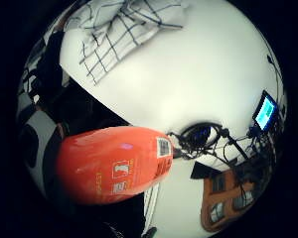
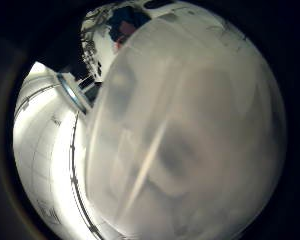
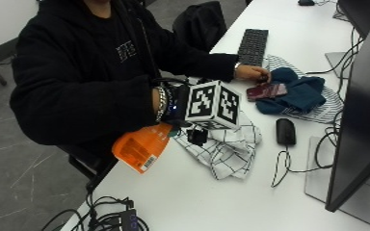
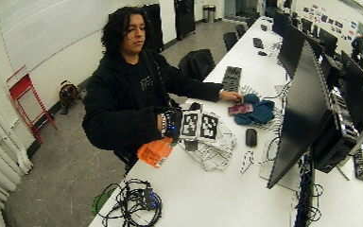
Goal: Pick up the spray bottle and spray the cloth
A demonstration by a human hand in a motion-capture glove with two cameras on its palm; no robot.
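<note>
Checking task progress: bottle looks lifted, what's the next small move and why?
Probably tilt the orange plastic spray bottle so that its head faces the white black-checked cloth, then spray. The gloved right hand holds the bottle at the table's edge, beside the cloth, not over it.

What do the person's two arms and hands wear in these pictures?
Both arms are in long black sleeves. The right hand wears a black glove, with a silver chain bracelet at its wrist. The left hand is bare, with a wristband at the cuff.

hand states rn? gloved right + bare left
Gloved right hand: holds the orange spray bottle over the table edge, beside the checked cloth; grip hidden.
Bare left hand: rests by the blue cloth, holding nothing visible.
</note>
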